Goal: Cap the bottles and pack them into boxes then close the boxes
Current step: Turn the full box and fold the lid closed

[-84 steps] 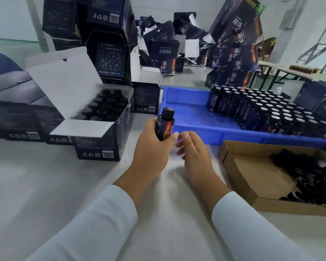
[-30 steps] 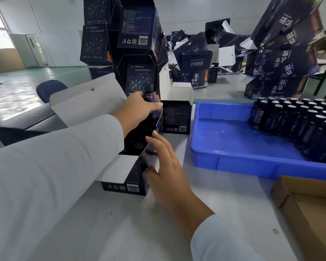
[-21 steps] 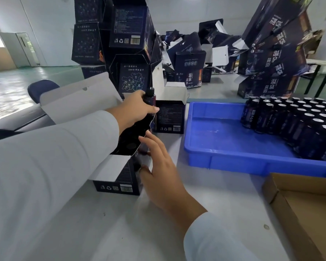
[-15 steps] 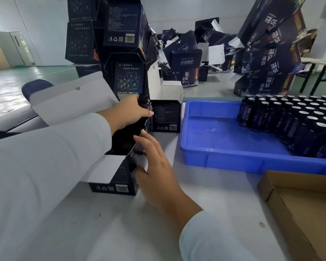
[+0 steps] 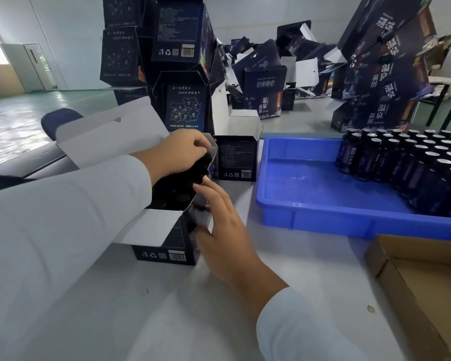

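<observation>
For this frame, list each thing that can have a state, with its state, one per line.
open box: lid flap raised, capped bottles inside
left hand: reaching into the box top, fingers curled; what it holds is hidden
right hand: fingers straight, against the box's right side
blue tray: left part bare, bottles upright on the right
tray bottles: upright, uncapped
small box: top flap open
cardboard tray: open-topped

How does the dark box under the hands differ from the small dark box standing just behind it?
The box under the hands is larger and already holds black-capped bottles; the small box shows no contents from here. The right hand touches the first; nothing touches the second. Both are dark, barcoded, lids open.
</observation>
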